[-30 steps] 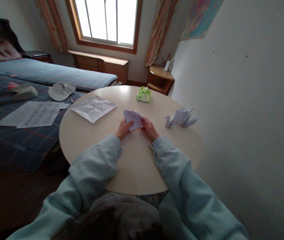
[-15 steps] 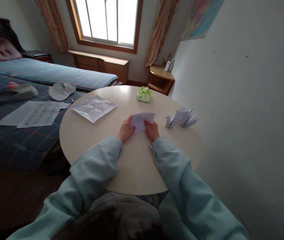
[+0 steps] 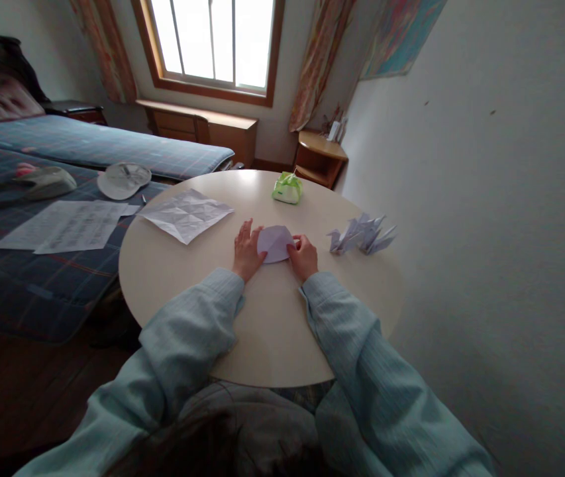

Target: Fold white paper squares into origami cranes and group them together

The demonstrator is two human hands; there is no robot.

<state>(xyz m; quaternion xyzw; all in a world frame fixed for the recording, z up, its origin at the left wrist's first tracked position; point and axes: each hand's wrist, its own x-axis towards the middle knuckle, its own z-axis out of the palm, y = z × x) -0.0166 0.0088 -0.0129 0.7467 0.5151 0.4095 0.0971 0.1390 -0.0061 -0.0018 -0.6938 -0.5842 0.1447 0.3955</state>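
Observation:
A folded sheet of white paper [image 3: 275, 244] is between my two hands over the middle of the round table [image 3: 267, 331]. My left hand [image 3: 247, 253] holds its left edge, thumb on the near corner, with the other fingers raised and partly spread. On the right edge, my right hand [image 3: 304, 257] pinches the paper between thumb and curled fingers. To the right stand several folded paper cranes [image 3: 361, 235], close together. A creased, unfolded paper sheet [image 3: 186, 214] lies at the table's left side.
A green tissue pack [image 3: 287, 188] stands at the table's far side. Left of the table, a bed [image 3: 53, 291] carries printed sheets [image 3: 71, 225], a white cap [image 3: 123, 180] and another visor-like hat [image 3: 51, 182]. A wall [image 3: 485, 232] runs along the right.
The paper has turned and changed outline between my hands, now looking more rounded and compact. My left fingers have lifted and spread; my right fingers have shifted along its edge.

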